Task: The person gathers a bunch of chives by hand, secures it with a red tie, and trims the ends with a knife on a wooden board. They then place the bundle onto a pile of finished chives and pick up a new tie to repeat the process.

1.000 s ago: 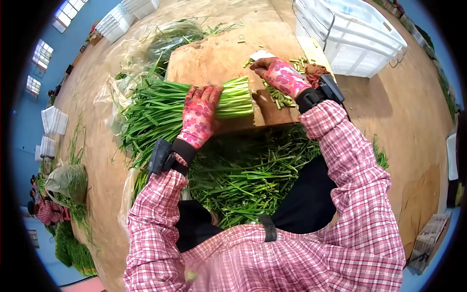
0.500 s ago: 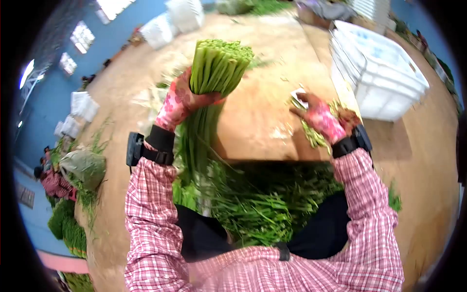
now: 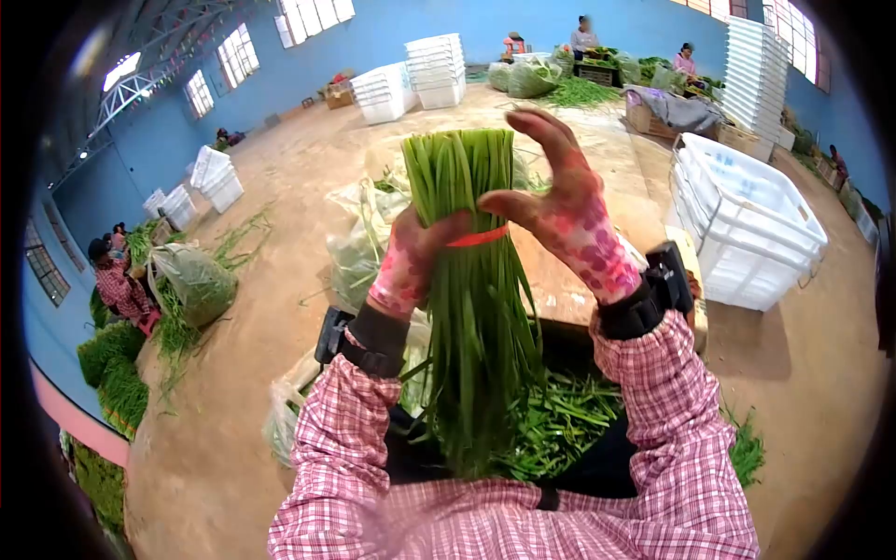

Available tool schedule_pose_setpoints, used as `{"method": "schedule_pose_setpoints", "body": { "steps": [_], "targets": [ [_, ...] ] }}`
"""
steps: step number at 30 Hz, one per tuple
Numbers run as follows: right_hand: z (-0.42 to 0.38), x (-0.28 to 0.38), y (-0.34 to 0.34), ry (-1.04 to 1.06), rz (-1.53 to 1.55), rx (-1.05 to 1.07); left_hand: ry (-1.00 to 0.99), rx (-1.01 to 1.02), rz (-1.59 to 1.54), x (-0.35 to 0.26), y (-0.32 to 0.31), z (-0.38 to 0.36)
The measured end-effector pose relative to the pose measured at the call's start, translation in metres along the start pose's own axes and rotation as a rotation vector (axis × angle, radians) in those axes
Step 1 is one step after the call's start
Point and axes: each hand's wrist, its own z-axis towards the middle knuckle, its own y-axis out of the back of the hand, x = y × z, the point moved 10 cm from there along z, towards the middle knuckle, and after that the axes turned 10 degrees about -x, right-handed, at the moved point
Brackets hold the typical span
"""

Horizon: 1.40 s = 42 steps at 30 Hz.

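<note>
Frame centre: your left hand (image 3: 403, 266) is gripping the leafy-stalk bunch (image 3: 474, 317), ends trimmed, red band (image 3: 479, 237) on; your right hand (image 3: 581, 210) is spreading wide.

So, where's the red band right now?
In the head view, near the middle, the red band is around the green bunch, with the left hand at its left and the right hand at its right.

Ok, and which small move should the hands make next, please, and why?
Probably close the right hand around the green bunch, just above the red band: the left hand grips one side, while the right fingers are spread open beside the stem ends.
</note>
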Motion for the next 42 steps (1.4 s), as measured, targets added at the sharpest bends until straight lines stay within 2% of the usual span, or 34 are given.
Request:
{"method": "schedule_pose_setpoints", "body": {
  "steps": [3,5,6,7,10,11,12,14,15,16,17,18,19,20,21,22,23,24,26,29,31,33,34,37,41,42],
  "targets": [
    [0.0,0.023,-0.024,0.005,-0.166,0.166,-0.058,-0.003,0.1,0.008,-0.001,-0.022],
    [-0.013,-0.026,-0.033,-0.542,0.241,0.189,-0.054,0.053,0.069,0.01,-0.012,-0.045],
    [-0.002,-0.026,-0.018,-0.503,0.27,0.148,0.002,0.077,0.006,0.017,-0.011,-0.051],
    [0.008,-0.028,-0.001,-0.462,0.306,0.109,0.155,0.102,-0.202,0.016,-0.019,-0.066],
    [-0.031,-0.052,0.005,-0.579,0.347,0.131,0.132,0.087,-0.139,0.038,0.013,-0.05],
    [-0.063,-0.069,-0.012,-0.72,0.377,0.282,0.136,0.106,-0.158,0.047,0.019,-0.044],
    [-0.089,-0.064,-0.026,-0.775,0.451,0.361,0.139,0.127,-0.177,0.052,0.022,-0.038],
    [-0.141,-0.027,-0.038,-0.864,0.405,0.535,0.166,-0.02,-0.311,0.055,0.032,-0.024],
    [-0.16,-0.013,-0.038,-0.886,0.285,0.632,0.186,-0.098,-0.375,0.055,0.038,-0.025],
    [-0.185,-0.023,-0.041,-0.827,0.261,0.614,0.234,-0.059,-0.401,0.042,0.035,-0.028],
    [-0.203,-0.026,-0.031,-0.713,0.054,0.652,0.27,-0.023,-0.422,0.029,0.04,-0.028],
    [-0.238,-0.012,-0.034,-0.884,0.39,0.878,0.181,-0.074,-0.394,0.029,0.072,-0.01],
    [-0.26,-0.013,-0.011,-0.955,0.134,1.105,0.073,-0.087,-0.357,0.017,0.091,-0.001],
    [-0.276,-0.027,0.004,-0.69,-0.255,1.388,0.066,-0.094,-0.381,0.017,0.104,0.005],
    [-0.316,-0.072,0.023,-0.707,-0.224,1.421,0.056,-0.098,-0.408,0.017,0.115,0.01],
    [-0.306,-0.1,0.043,-0.63,-0.36,1.315,0.086,-0.087,-0.443,0.018,0.113,0.007],
    [-0.286,-0.122,0.057,-0.646,-0.664,1.271,0.094,-0.09,-0.477,0.022,0.114,0.002],
    [-0.232,-0.1,0.072,-0.625,-0.684,0.849,0.06,-0.157,-0.475,0.041,0.135,0.013],
    [-0.187,-0.093,0.055,-0.634,-0.293,0.564,0.094,-0.259,-0.435,0.043,0.131,0.0],
    [-0.121,-0.024,0.015,-0.653,0.222,0.286,0.104,-0.203,-0.473,0.045,0.098,-0.012],
    [-0.103,0.011,-0.013,-0.59,0.316,0.291,0.109,-0.209,-0.587,0.053,0.086,-0.015],
    [-0.102,0.02,-0.035,-0.578,0.202,0.328,0.102,-0.23,-0.593,0.068,0.085,-0.015],
    [-0.108,0.016,-0.044,-0.609,0.057,0.406,0.061,-0.27,-0.556,0.058,0.076,-0.024],
    [-0.137,0.003,-0.061,-0.659,-0.107,0.594,-0.041,-0.356,-0.453,0.065,0.086,-0.025],
    [-0.149,-0.006,-0.052,-0.661,-0.179,0.514,-0.024,-0.417,-0.285,0.068,0.095,-0.036],
    [-0.143,-0.004,-0.046,-0.701,-0.048,0.446,-0.025,-0.396,-0.226,0.066,0.095,-0.039]
  ]
}}
